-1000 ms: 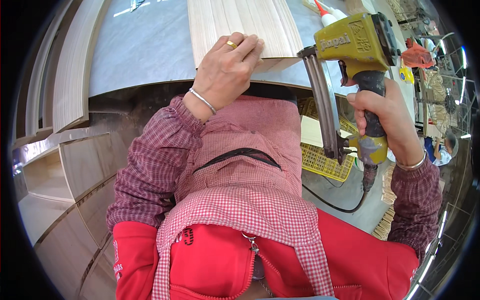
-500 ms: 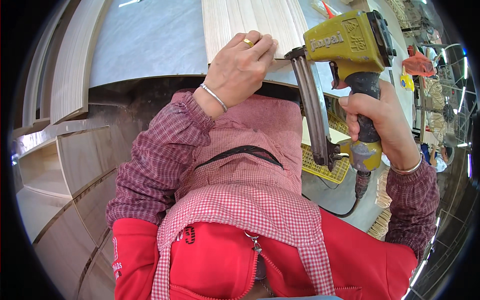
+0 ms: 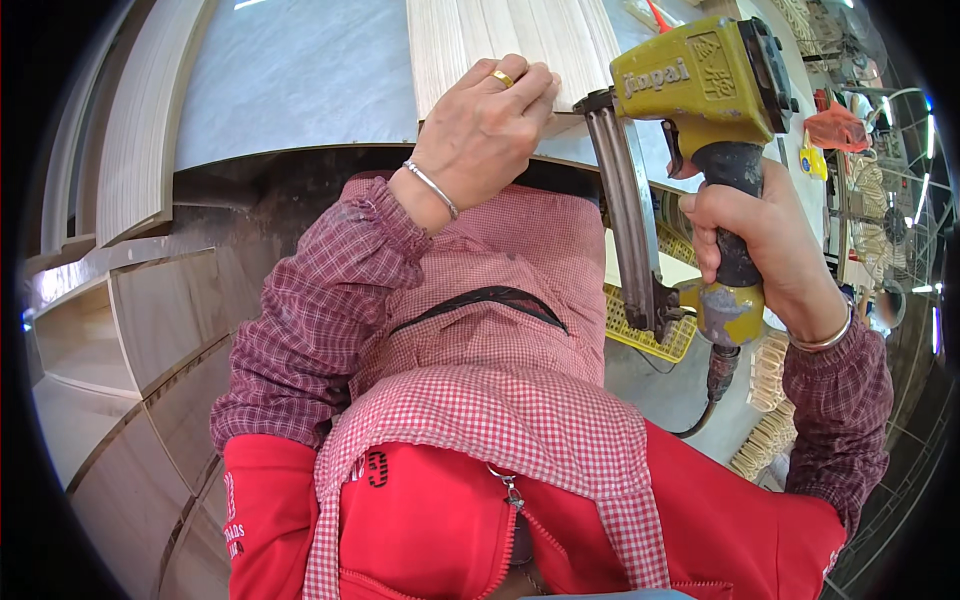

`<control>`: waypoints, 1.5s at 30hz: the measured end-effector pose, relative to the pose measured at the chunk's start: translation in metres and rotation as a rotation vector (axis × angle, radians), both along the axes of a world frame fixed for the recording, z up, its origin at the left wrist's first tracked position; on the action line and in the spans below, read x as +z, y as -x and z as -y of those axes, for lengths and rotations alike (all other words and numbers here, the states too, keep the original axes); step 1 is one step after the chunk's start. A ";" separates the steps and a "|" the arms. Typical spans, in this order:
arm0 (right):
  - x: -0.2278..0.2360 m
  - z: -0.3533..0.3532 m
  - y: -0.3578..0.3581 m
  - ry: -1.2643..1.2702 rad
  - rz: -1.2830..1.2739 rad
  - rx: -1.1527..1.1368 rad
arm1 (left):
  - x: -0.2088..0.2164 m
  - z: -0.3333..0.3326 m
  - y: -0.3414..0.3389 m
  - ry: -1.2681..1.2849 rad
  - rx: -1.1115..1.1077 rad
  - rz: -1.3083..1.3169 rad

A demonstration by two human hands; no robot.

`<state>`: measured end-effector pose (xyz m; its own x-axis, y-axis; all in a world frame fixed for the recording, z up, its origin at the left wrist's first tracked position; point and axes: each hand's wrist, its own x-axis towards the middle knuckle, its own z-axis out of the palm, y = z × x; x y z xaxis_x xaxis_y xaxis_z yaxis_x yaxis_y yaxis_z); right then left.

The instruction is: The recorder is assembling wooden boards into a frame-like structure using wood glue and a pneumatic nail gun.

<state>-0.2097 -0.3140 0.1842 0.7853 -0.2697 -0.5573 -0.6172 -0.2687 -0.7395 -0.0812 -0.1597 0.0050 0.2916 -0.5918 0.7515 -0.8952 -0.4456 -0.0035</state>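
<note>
Nail gun (image 3: 700,110): yellow body, scuffed and worn, with a black grip and a long grey metal magazine (image 3: 628,215) running down from the nose toward the person's body. A dark hose (image 3: 712,395) leaves the base of the grip. The nose meets the near edge of the wood panel (image 3: 510,45), just beside the left hand's fingertips.

Right hand (image 3: 765,250): wrapped tight around the black grip, fingers closed fully on it. A metal bangle sits on that wrist.

Left hand (image 3: 485,130): fingers curled together, pressing down on the near edge of the wood panel. It carries a gold ring on one finger and a thin silver bracelet at the wrist.

Wood panel: pale, with straight grain running away from the person, lying flat on a grey work table (image 3: 300,80).

Left side: curved pale boards (image 3: 130,150) stand stacked on edge. Under the magazine, a yellow perforated basket (image 3: 650,335) shows partly. Both sleeves are maroon plaid; a red-and-white checked apron lies over red clothing.
</note>
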 end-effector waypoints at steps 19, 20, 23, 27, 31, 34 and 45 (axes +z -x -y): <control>-0.009 0.005 0.005 -0.013 0.045 -0.052 | -0.021 -0.071 0.006 0.296 0.086 -0.313; -0.008 0.005 0.005 -0.010 0.043 -0.053 | -0.022 -0.070 0.006 0.299 0.086 -0.315; -0.006 0.000 0.004 0.009 0.056 -0.040 | -0.025 -0.065 0.006 0.331 0.065 -0.308; 0.000 -0.006 -0.001 0.003 0.052 0.005 | -0.026 -0.060 0.005 0.349 0.052 -0.310; 0.003 -0.016 -0.006 -0.008 0.049 0.053 | -0.025 -0.057 0.006 0.351 0.059 -0.324; 0.003 -0.022 -0.008 -0.014 0.062 0.073 | -0.022 -0.055 0.008 0.326 0.094 -0.356; 0.005 -0.011 -0.006 -0.037 0.014 0.016 | -0.023 -0.036 0.009 0.343 0.071 -0.324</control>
<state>-0.2035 -0.3034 0.1891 0.7970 -0.2369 -0.5556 -0.6027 -0.2509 -0.7575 -0.0906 -0.1238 -0.0176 0.5744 -0.2957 0.7633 -0.7929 -0.4328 0.4290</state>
